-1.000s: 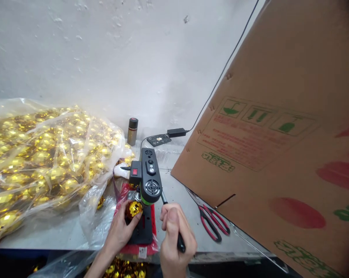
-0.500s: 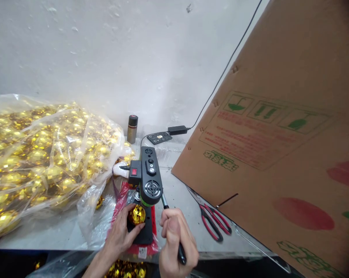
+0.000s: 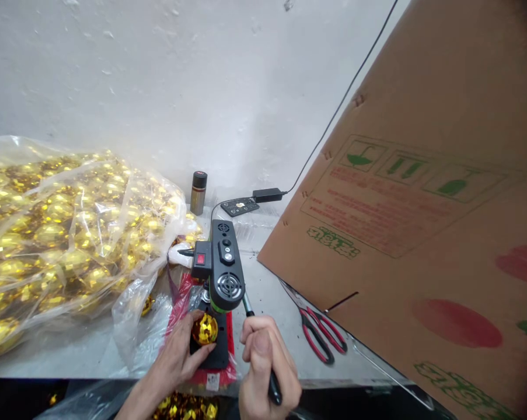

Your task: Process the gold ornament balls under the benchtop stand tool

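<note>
A shiny gold faceted ball (image 3: 205, 329) sits over the black base plate (image 3: 219, 353) of a small bench machine (image 3: 227, 256) with a black head and a red switch. My left hand (image 3: 179, 349) is closed around the ball's left and near sides, thumb and fingers touching it. Part of the ball lies close to the front of the machine's head. On the right, my right hand (image 3: 267, 367) is wrapped in a fist around the black-gripped lever handle (image 3: 275, 387), whose metal rod runs up to the machine's side.
A clear plastic bag (image 3: 127, 233) full of gold balls lies on the left. Red-handled scissors (image 3: 322, 333) rest right of the lever, beside a big cardboard box (image 3: 398, 233). Behind stand a dark-capped bottle (image 3: 198, 192) and a power adapter (image 3: 267, 194). More gold balls (image 3: 188, 406) show below the table edge.
The gold ball and my left hand have shifted slightly toward me, a little out from the machine's head. My right hand keeps its grip on the lever, almost unmoved.
</note>
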`<move>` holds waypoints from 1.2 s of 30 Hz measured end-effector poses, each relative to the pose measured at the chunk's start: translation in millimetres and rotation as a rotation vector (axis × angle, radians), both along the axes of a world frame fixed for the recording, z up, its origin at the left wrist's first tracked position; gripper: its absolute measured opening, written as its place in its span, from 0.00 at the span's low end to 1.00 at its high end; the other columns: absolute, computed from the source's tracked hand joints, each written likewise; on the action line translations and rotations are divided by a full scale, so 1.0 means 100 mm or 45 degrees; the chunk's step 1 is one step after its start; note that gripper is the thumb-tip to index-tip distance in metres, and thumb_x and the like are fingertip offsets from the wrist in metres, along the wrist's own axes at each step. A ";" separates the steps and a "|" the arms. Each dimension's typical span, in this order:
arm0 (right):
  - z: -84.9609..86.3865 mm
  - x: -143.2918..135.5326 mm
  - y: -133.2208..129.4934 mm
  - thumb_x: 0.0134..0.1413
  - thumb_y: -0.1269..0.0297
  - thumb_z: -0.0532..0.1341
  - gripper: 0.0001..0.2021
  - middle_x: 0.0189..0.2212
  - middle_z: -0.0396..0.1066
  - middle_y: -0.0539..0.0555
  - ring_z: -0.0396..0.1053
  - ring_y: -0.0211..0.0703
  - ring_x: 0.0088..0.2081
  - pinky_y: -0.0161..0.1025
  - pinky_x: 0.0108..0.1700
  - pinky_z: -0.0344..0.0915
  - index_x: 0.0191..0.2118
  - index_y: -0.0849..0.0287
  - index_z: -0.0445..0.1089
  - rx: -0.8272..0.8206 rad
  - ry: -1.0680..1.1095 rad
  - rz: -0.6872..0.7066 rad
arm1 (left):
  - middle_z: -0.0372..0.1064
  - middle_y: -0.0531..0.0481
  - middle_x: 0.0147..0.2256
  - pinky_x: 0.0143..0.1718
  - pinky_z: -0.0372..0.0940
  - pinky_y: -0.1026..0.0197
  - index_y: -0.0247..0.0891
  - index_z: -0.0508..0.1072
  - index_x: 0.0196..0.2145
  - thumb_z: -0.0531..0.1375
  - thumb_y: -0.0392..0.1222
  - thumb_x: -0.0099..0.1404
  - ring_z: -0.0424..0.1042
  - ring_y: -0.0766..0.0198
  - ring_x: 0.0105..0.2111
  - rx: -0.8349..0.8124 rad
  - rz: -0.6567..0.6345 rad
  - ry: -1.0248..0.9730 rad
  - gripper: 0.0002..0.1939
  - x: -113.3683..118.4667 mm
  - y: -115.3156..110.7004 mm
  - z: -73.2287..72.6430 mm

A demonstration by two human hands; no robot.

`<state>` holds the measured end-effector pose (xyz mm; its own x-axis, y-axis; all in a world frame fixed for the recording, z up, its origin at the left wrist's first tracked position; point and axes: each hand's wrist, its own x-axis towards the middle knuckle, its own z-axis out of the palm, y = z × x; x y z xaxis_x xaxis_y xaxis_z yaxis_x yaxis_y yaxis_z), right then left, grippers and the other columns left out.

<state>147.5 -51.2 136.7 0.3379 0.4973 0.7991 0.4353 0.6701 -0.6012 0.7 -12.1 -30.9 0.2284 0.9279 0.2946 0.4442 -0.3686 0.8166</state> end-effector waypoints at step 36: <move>-0.58 -0.10 0.04 0.79 0.64 0.50 0.23 0.25 0.62 0.43 0.58 0.34 0.25 0.37 0.50 0.69 0.25 0.55 0.58 0.094 -0.051 -0.334 | 0.78 0.37 0.49 0.51 0.74 0.41 0.36 0.75 0.56 0.66 0.42 0.59 0.76 0.42 0.48 -0.008 0.007 0.204 0.27 0.19 0.12 0.10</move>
<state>137.7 -47.5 78.5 0.4145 0.3372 0.8453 0.6223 0.5727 -0.5336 19.6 -0.1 -20.9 0.2671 0.9309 0.2493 0.5709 -0.3613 0.7373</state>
